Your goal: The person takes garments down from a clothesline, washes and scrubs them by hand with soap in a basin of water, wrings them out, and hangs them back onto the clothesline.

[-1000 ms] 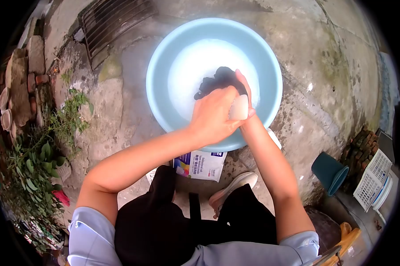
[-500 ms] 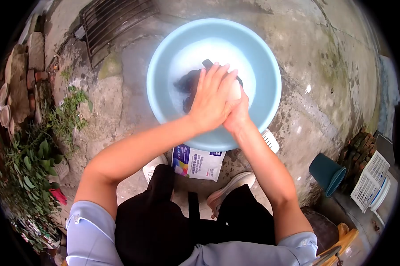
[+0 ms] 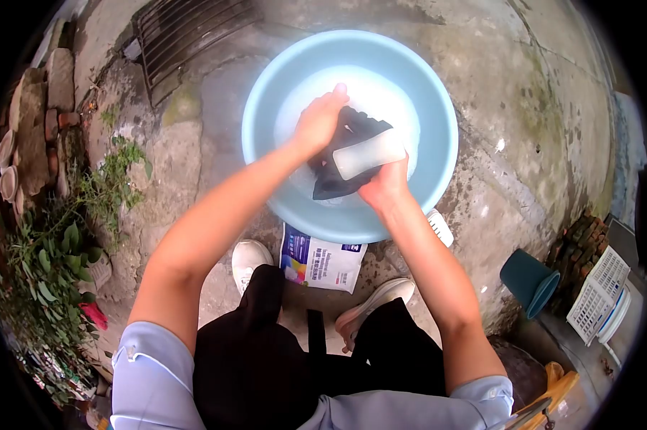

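Over the light blue basin, a dark wet cloth hangs between my hands. My left hand is closed at the cloth's left upper edge, thumb pointing up. A white rectangular block like a bar of soap lies against the cloth. My right hand grips the block from its lower right end; most of its fingers are hidden behind block and cloth. Whitish sudsy water fills the bottom of the basin.
A washing powder bag lies by the basin's near edge, between my shoes. A white brush-like item sits at its right. Farther right are a teal bucket and a white basket. A metal grate and plants are left.
My left hand has lifted off the right hand and moved left to the cloth. The white block, mostly covered before, now shows, and the dark cloth is spread beneath it.
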A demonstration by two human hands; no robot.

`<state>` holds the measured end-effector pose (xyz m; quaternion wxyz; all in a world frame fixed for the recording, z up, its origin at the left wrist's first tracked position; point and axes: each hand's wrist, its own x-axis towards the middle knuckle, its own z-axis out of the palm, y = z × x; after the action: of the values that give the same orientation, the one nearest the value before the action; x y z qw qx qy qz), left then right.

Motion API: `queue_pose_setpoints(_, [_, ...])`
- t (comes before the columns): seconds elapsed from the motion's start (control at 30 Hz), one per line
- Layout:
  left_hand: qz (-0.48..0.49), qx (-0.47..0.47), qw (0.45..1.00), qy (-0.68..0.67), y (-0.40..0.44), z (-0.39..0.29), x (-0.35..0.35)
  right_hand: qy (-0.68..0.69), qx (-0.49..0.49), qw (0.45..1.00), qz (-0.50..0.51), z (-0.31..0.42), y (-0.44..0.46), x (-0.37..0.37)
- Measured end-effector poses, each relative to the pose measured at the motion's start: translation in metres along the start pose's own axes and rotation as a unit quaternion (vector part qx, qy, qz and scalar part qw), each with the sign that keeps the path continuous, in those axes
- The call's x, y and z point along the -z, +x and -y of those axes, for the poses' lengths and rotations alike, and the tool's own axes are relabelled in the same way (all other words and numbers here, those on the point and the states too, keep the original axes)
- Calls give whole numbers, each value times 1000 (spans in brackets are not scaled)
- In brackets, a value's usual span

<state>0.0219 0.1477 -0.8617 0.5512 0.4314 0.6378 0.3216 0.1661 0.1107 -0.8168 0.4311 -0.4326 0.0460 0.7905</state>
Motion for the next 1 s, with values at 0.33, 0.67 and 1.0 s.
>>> queue_pose_setpoints(0.33, [88,201,913,-343,-39,0,16,-188,-26,982,20,38,23,16])
queue_pose_setpoints(0.67, [-70,-401,870,277,-53,-57,-23,-106,-28,994,14,7,-5,-5])
queue_pose_setpoints(1.0, [-72,-413,882,215,-84,-56,-39,42,-50,992,109,8,0,6])
